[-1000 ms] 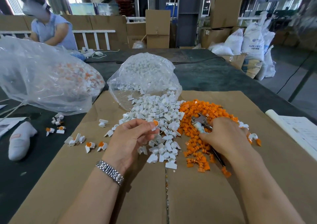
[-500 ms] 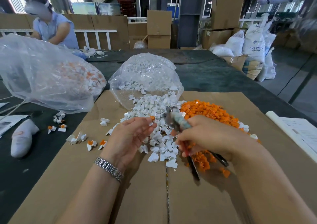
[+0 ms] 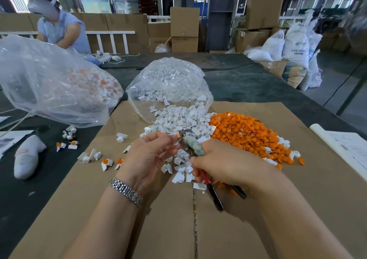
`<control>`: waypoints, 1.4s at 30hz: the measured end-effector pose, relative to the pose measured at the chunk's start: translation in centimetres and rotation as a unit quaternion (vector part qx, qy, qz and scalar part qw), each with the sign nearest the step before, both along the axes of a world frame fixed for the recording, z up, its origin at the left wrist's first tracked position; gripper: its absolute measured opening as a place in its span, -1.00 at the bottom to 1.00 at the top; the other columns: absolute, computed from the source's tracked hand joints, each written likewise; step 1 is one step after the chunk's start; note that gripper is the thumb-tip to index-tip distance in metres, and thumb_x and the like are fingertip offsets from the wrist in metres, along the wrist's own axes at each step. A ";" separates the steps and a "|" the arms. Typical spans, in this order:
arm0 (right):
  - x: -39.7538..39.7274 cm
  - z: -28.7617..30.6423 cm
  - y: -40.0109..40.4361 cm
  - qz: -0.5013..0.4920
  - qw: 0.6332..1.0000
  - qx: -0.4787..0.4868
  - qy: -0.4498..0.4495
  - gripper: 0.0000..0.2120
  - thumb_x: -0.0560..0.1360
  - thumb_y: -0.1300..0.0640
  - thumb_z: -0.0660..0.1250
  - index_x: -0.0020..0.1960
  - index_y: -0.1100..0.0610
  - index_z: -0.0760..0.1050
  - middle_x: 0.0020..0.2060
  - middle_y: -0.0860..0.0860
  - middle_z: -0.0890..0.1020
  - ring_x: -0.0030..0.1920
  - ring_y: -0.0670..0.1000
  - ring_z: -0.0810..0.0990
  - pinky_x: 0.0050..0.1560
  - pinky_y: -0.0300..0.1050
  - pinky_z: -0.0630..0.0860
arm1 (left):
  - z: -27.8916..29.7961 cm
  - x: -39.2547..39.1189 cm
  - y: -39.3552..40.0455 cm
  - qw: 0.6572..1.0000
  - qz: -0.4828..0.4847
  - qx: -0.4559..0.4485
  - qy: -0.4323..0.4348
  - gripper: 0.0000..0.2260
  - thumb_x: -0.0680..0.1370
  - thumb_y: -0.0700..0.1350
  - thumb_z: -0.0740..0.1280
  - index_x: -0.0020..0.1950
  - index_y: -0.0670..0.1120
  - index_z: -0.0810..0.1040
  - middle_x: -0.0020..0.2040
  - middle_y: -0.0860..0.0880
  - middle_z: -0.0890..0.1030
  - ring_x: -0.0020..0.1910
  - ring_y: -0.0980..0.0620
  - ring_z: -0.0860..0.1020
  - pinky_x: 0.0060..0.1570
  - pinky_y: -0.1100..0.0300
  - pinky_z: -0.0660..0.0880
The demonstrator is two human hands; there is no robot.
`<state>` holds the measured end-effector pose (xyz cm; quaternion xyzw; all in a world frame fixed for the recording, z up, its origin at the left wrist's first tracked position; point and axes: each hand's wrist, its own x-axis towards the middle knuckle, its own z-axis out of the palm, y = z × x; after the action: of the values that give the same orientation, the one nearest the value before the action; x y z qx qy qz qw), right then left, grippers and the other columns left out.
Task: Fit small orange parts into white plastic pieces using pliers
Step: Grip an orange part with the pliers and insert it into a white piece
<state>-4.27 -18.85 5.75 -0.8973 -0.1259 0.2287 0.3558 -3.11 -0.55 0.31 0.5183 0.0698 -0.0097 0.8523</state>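
Your left hand pinches a small orange part between thumb and fingertips, the remaining fingers loosely curled; whether a white piece sits under that part cannot be told. Your right hand wraps its fingers round the pliers, whose taped nose points up and to the left and meets the orange part at your left fingertips; the black and red handles project from beneath your right palm toward you. How far the jaws stand apart cannot be told. Directly beyond both hands lies the heap of white plastic pieces, spilling from the mouth of a clear bag. Beyond and to the right of your right hand lies the heap of orange parts, touching the white heap. To the left of your left hand, several assembled pieces, white with orange inserts, lie scattered and apart from one another. Farther left and beyond, a larger clear bag holds mixed white and orange pieces. Everything near your hands rests on a cardboard sheet laid over the dark bench. A metal watch band circles your left wrist. A white glove lies on the bench at far left. Another person sits at the bench's far left end.
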 end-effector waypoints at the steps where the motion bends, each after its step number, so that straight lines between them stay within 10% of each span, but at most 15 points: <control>1: 0.0 0.0 0.0 0.006 1.000 -0.007 -0.008 -0.78 0.67 0.11 0.20 -0.01 0.24 0.51 -0.17 0.11 0.70 -0.28 -0.04 0.60 -0.16 -0.12 0.55 | 0.0 0.0 -0.1 1.000 0.003 0.008 -0.001 -0.88 0.28 -0.26 0.55 -0.24 -0.24 0.67 -0.23 -0.14 0.70 -0.25 0.01 0.69 -0.28 0.29 0.60; 12: -1.0 -1.2 1.2 -0.028 0.997 -0.008 -0.076 -0.58 0.66 -0.14 0.21 -0.05 0.24 0.45 -0.04 0.28 0.67 -0.26 0.17 0.59 -0.01 0.24 0.61 | 0.0 -0.1 -0.2 0.999 0.017 0.037 0.007 -0.91 0.37 -0.31 0.50 -0.32 -0.17 0.73 -0.27 -0.13 0.69 -0.32 0.05 0.66 -0.30 0.30 0.58; 22: -1.0 -3.1 2.0 -0.079 0.982 -0.058 -0.164 -0.57 0.65 -0.18 0.20 -0.26 0.07 0.29 -0.32 0.03 0.45 -0.42 -0.03 0.32 -0.45 -0.17 0.22 | 0.3 -0.4 -0.2 0.999 0.028 0.035 0.018 -0.96 0.31 -0.29 0.51 -0.33 -0.20 0.69 -0.26 -0.16 0.65 -0.31 0.02 0.66 -0.29 0.29 0.60; 26: -0.8 -2.7 1.0 -0.059 0.993 -0.013 -0.103 -0.54 0.65 -0.18 0.20 -0.19 0.18 0.46 -0.35 0.09 0.60 -0.42 0.06 0.58 -0.20 0.07 0.64 | 0.6 -0.6 -0.4 0.998 0.013 0.051 0.023 -0.82 0.34 -0.23 0.51 -0.14 -0.28 0.63 -0.26 -0.17 0.63 -0.28 -0.02 0.65 -0.20 0.26 0.66; 35: -0.5 -0.5 -1.8 -0.103 0.984 0.128 0.075 -0.47 0.62 -0.24 0.22 0.14 0.26 0.56 -0.22 0.16 0.70 -0.24 0.11 0.69 -0.06 0.09 0.70 | 1.1 -1.0 0.0 0.995 0.011 0.090 -0.051 -0.91 0.56 -0.21 0.41 -0.11 -0.22 0.63 -0.19 -0.20 0.63 -0.15 -0.06 0.71 -0.17 0.22 0.64; 39: 0.3 -0.1 -3.2 -0.144 0.982 -0.041 -0.115 -0.50 0.58 -0.32 0.17 -0.11 0.11 0.52 -0.31 0.05 0.63 -0.32 0.06 0.59 -0.28 -0.04 0.48 | 1.1 -1.3 -0.2 0.993 -0.009 0.103 -0.065 -0.90 0.58 -0.23 0.39 -0.09 -0.24 0.60 0.10 -0.34 0.67 -0.07 -0.11 0.71 -0.21 0.23 0.62; 42: 1.9 -1.1 -4.1 -0.197 0.946 -0.151 -0.207 -0.63 0.58 -0.25 0.21 0.01 0.07 0.46 -0.10 0.04 0.57 -0.08 0.09 0.56 -0.09 0.04 0.49 | 1.2 -1.3 -0.3 0.991 -0.026 0.105 -0.083 -0.89 0.60 -0.25 0.36 -0.11 -0.26 0.56 0.10 -0.25 0.70 -0.09 -0.10 0.72 -0.20 0.23 0.62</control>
<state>-2.36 -22.95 4.64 -0.9751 0.0190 -0.0203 0.2199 -4.41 -0.81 1.51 0.6058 -0.0143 0.0186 0.7952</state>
